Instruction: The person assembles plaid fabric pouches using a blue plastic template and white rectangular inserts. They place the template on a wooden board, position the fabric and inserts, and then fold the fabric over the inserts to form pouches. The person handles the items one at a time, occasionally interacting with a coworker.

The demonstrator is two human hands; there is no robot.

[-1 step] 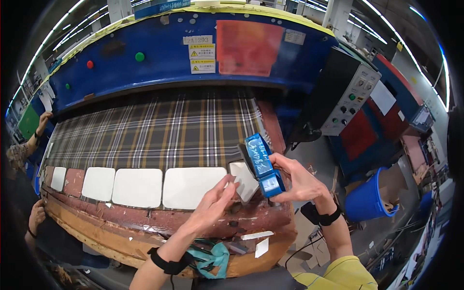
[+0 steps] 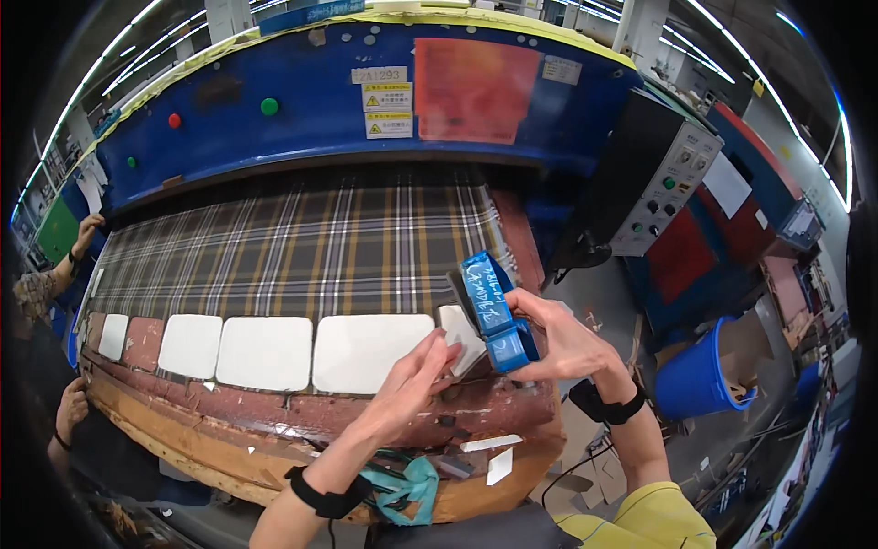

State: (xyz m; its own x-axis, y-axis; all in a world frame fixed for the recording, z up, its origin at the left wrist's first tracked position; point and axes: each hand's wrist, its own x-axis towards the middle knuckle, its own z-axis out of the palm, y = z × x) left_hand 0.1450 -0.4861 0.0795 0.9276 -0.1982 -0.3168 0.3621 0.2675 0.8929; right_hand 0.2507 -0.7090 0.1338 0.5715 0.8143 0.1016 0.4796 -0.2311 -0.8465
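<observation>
My right hand (image 2: 572, 348) grips a blue, hollow-framed cutting die (image 2: 487, 297) with white handwriting, held tilted over the right end of the press bed. Against the die's left side leans a small white piece (image 2: 457, 334), also tilted. The fingers of my left hand (image 2: 407, 380) close on the lower edge of that piece; part of the grip is hidden. White rounded panels (image 2: 370, 352) lie in a row along the front of dark plaid fabric (image 2: 311, 247), just left of my left hand.
A blue press beam (image 2: 302, 137) spans the back, with a control box (image 2: 672, 188) at right. A blue bin (image 2: 700, 375) stands on the floor. Teal cloth (image 2: 412, 489) and white scraps (image 2: 499, 467) lie at the front edge. Another person's hands (image 2: 71, 407) are at far left.
The white piece has tipped more and shows a narrower face beside the die. My left fingers have shifted slightly right with it. The whole view has moved a little.
</observation>
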